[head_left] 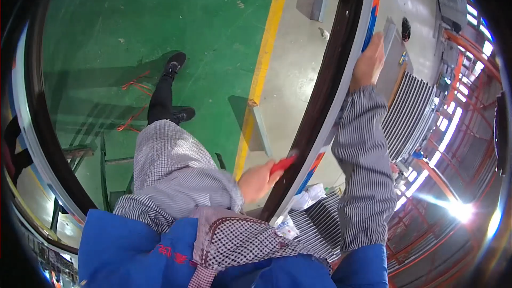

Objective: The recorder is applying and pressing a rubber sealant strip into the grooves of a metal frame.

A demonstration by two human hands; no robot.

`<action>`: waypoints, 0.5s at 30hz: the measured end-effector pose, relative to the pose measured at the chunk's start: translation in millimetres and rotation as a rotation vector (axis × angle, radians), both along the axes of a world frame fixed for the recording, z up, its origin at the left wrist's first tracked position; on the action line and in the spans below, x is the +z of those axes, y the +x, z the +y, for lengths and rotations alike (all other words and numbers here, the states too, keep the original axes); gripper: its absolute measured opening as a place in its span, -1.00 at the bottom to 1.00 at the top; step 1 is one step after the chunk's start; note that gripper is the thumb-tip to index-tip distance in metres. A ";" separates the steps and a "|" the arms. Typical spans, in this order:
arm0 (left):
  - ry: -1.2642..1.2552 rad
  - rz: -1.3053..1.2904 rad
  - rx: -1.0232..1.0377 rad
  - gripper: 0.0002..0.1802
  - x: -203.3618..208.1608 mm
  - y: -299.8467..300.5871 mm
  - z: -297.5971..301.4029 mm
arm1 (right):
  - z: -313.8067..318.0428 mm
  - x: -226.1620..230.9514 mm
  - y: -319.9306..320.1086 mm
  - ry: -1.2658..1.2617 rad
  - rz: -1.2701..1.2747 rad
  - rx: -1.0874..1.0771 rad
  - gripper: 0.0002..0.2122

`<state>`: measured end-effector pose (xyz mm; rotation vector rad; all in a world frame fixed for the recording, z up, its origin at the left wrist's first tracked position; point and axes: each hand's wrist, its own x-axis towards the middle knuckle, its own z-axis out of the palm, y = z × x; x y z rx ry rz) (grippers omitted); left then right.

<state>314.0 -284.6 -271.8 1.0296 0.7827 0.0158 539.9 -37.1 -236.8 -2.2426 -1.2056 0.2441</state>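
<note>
My left hand (256, 182) is closed round a small red-handled tool (283, 165), its tip smeared against a long dark brown frame bar (320, 93). My left arm, in a striped sleeve, reaches across my body to it. Farther up the same bar, my right hand (367, 63) is closed on its light grey outer edge (349, 64), beside a blue and orange strip (372, 18); the fingertips are partly hidden. Another blue and orange strip (310, 173) lies along the edge near my left hand.
The frame's other side (37, 85) curves along the left. Green floor (213, 16) meets a yellow line (269, 37). A leg in black with dark shoes (173, 66) stands beside red cords (137, 82). Ribbed grey panels (409, 114) and orange racks (442, 181) are at the right.
</note>
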 end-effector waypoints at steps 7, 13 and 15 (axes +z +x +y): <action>0.097 -0.035 0.139 -0.64 0.2 -21.1 -11.2 | -123.7 3.3 -9.6 -0.222 -0.089 0.150 -0.69; 0.092 -0.003 0.073 -0.63 -0.9 -11.4 -53.9 | -270.7 10.8 -55.2 -0.201 0.360 -0.117 -0.62; 0.106 -0.027 0.059 -0.63 -11.2 -7.9 -63.2 | -281.3 5.2 -53.1 -0.182 0.370 -0.147 -0.60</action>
